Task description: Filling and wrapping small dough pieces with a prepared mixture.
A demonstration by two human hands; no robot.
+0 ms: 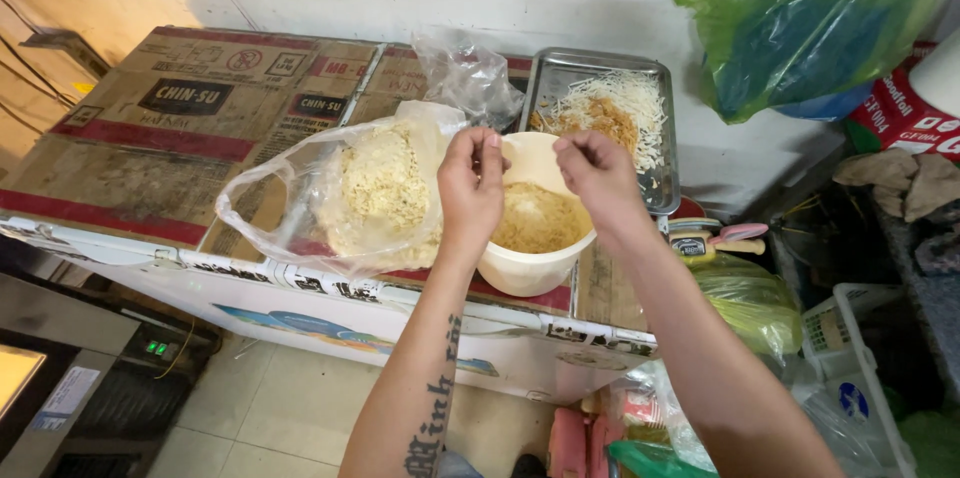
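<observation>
Both hands' fingers seemingly pinch shreds above the bowl.

One camera sits on my head, looking steeply down and forward over my left hand and right hand, close above the cardboard-covered counter, wall beyond

Both forearms extended, left hand & right hand raised, fingers pinched
</observation>
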